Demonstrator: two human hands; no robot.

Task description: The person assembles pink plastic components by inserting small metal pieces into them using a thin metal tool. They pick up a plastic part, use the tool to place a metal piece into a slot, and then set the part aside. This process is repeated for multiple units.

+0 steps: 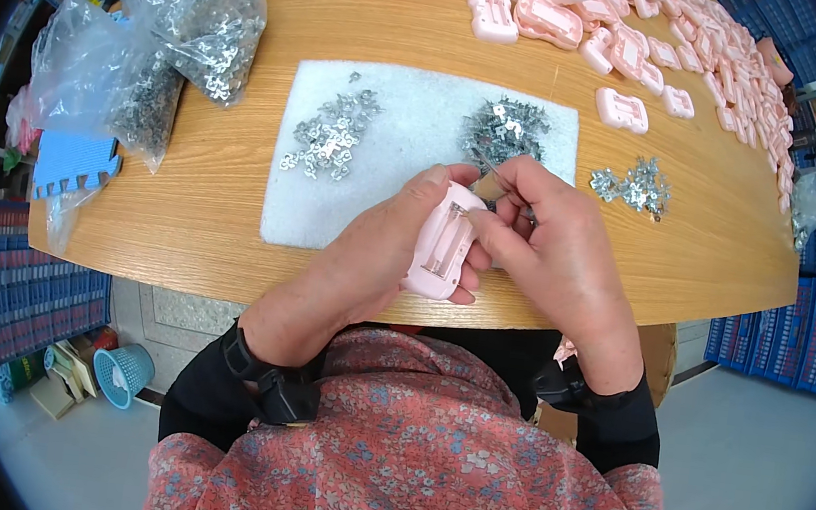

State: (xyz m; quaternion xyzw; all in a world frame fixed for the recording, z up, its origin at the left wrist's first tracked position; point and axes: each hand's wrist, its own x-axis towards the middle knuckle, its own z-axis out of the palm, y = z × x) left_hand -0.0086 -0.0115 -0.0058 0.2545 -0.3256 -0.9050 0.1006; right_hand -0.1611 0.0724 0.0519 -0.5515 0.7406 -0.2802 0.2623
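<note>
A left hand [394,215] grips a pink casing [420,275] over the near edge of a white mat [405,119], apparently so its slotted compartment [448,242] faces the right hand [563,237], bunched there (whether pinching anything, one cannot tell). Metal clips [328,142] lie piled beyond, presumably for easy reach.
</note>
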